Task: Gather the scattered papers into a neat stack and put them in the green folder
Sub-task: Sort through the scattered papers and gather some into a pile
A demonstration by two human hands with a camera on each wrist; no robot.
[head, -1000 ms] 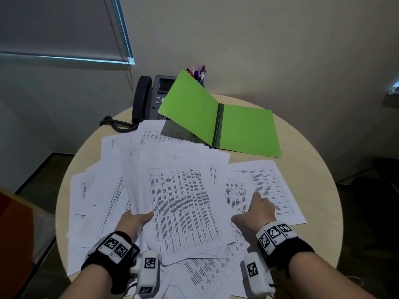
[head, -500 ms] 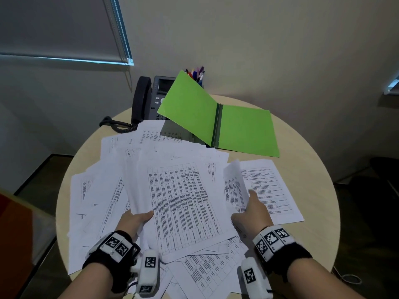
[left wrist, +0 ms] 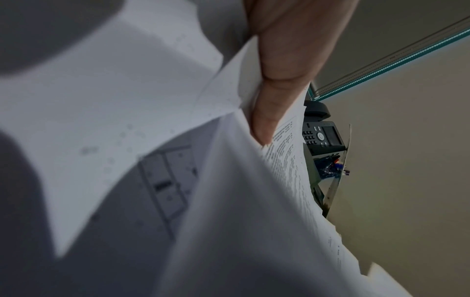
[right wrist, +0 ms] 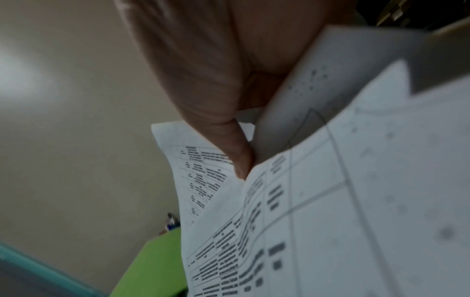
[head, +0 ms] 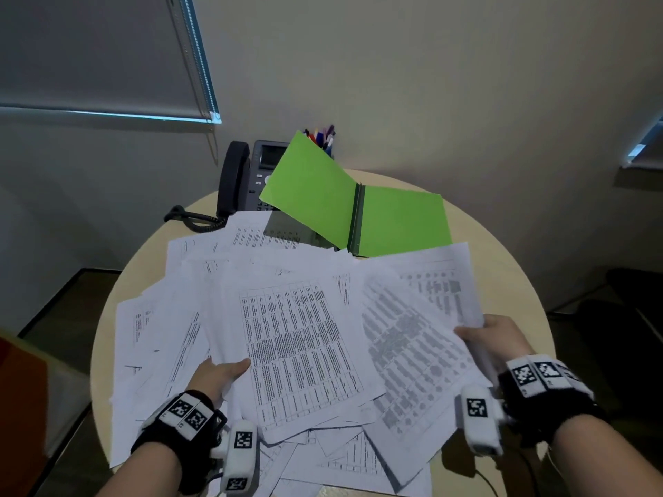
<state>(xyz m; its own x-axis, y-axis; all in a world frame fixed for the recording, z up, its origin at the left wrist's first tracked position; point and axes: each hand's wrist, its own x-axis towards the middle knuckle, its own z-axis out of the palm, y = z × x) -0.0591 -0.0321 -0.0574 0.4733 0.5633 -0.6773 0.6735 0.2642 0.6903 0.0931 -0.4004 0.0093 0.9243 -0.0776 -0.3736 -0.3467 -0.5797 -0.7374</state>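
Observation:
Several printed white papers [head: 297, 346] lie scattered across the round table [head: 502, 267]. The green folder [head: 394, 220] lies open behind them, its left cover propped up. My left hand [head: 222, 374] is at the near left of the main pile. Its thumb [left wrist: 274, 96] lies on top of the papers [left wrist: 229, 201], and its fingers are hidden beneath. At the right, my right hand [head: 495, 335] holds a few sheets [head: 412, 328] raised off the table. Its thumb [right wrist: 229, 140] pinches those sheets [right wrist: 330, 201], with the folder [right wrist: 152, 267] beyond.
A dark desk phone [head: 244, 177] with a coiled cord stands at the back left, partly behind the folder's raised cover. A cup of pens [head: 323, 138] is behind the folder. Bare tabletop shows at the right. The wall is close behind the table.
My right hand went from lying on the sheets at the right to gripping them, lifted them off the table and moved right. The left hand has stayed in place.

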